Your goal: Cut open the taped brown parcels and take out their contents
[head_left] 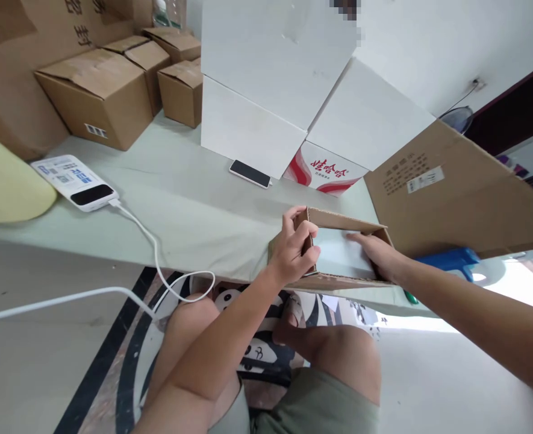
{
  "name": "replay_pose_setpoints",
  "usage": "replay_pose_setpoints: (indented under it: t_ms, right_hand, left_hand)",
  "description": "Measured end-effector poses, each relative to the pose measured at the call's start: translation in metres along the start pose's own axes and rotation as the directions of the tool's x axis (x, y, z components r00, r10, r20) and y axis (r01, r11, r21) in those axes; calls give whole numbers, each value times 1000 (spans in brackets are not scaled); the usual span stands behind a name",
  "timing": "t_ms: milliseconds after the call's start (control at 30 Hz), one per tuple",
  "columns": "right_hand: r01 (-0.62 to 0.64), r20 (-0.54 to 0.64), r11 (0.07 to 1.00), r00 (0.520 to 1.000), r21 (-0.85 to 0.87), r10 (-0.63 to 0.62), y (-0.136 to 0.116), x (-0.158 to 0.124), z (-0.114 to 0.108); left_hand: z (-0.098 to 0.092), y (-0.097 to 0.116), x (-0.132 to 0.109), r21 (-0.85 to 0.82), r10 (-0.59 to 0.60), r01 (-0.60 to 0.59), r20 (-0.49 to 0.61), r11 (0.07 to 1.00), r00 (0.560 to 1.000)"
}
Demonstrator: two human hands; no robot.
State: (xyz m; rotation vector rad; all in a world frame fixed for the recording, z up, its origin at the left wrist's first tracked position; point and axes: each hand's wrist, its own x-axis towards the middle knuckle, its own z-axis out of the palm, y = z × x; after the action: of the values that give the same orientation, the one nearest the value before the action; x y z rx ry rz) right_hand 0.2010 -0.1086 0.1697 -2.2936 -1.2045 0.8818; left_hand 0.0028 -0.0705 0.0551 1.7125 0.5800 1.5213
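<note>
An open cardboard box (338,282) sits at the table's front edge, with its opening facing up. Inside it lies a flat, plain white box (336,250) that fills most of the opening. My left hand (294,246) is closed over the cardboard box's left end, fingers curled over the rim. From the right, my right hand (379,253) reaches into the opening, one digit lying on top of the white box. Its other fingers are hidden down at the right end, where it appears to grip the white box.
Behind stand stacked white cartons (252,114) and a red-and-white carton (324,169). A black-faced device (250,173) lies before them. At left are brown boxes (99,90), a power bank (76,181) with white cable (155,253), and something yellow (8,181). A large cardboard flap (456,199) and blue object (451,262) stand right.
</note>
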Motion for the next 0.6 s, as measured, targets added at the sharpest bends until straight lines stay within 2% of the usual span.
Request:
replay_pose_setpoints:
  t_ms: [100, 133, 267, 433, 600]
  right_hand:
    - [-172, -78, 969, 979, 176, 188, -16, -8, -5]
    - [-179, -80, 965, 977, 193, 198, -18, -10, -7]
    - [-208, 77, 954, 978, 215, 196, -14, -13, -14]
    - [-289, 295, 922, 932, 257, 210, -4, -10, -20]
    - [-200, 348, 945, 932, 260, 101, 10, -8, -26]
  left_hand:
    - [3, -2, 1, 5, 29, -29, -56, 1000, 998]
    - [4, -2, 1, 7, 42, -42, -67, 999, 997]
    - [8, -1, 2, 2, 71, -71, -84, 997, 994]
    - [8, -1, 1, 5, 55, -55, -82, 998, 995]
    - [7, -1, 1, -20, 62, -63, -75, 998, 995]
